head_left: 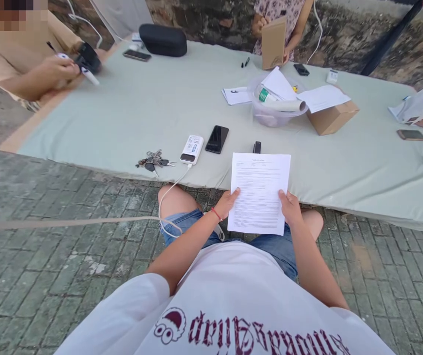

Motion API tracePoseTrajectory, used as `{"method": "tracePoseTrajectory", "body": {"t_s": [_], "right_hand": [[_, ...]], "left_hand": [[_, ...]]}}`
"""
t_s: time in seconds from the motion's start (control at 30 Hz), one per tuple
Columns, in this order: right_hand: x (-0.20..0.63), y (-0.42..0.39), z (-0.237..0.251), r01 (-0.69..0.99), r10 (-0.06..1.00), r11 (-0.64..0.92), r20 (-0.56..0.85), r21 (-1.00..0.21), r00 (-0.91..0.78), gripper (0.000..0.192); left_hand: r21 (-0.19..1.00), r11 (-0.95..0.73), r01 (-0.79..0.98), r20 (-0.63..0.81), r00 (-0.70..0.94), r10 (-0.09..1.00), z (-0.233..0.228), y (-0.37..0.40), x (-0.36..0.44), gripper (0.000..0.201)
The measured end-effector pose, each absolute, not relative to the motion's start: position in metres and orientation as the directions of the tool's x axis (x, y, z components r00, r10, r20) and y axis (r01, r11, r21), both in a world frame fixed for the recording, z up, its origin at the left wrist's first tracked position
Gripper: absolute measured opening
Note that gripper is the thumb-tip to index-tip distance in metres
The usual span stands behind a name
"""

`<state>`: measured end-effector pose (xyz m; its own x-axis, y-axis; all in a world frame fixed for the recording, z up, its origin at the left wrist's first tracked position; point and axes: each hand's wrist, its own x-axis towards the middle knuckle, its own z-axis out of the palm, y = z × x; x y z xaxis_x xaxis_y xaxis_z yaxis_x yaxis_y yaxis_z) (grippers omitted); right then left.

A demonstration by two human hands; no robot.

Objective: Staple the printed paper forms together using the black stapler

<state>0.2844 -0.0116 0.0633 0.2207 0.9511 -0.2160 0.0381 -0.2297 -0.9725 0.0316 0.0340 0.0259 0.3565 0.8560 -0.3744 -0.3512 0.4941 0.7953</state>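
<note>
A printed sheet of paper is held up above my lap, its top edge over the table's near edge. My left hand grips its left side, thumb on the front face and fingers behind. On the opposite side my right hand pinches the paper the same way. Whether it is one sheet or several I cannot tell. Just beyond the paper lies a small black object, partly covered by it. A black phone, a white power bank with a cable, and a bunch of keys lie to the left.
A clear plastic basin holding papers and a bottle stands beside a cardboard box. Farther back are a black case and phones on the cloth-covered table. Several people sit around it. A white cable crosses near my left leg.
</note>
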Motion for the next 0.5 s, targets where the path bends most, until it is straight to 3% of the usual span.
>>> {"method": "tracePoseTrajectory", "body": {"t_s": [0.37,0.5], "right_hand": [[0.294,-0.039,0.045,-0.363,0.893,-0.325,-0.41,-0.873,0.186,0.04],[0.293,-0.045,0.044,-0.402,0.905,-0.323,-0.404,-0.857,0.136,0.04]], "left_hand": [[0.752,0.566,-0.338,-0.405,0.441,0.801,0.023,0.021,0.022,0.069],[0.757,0.563,-0.332,-0.391,0.461,0.797,0.023,0.018,0.023,0.069]]}}
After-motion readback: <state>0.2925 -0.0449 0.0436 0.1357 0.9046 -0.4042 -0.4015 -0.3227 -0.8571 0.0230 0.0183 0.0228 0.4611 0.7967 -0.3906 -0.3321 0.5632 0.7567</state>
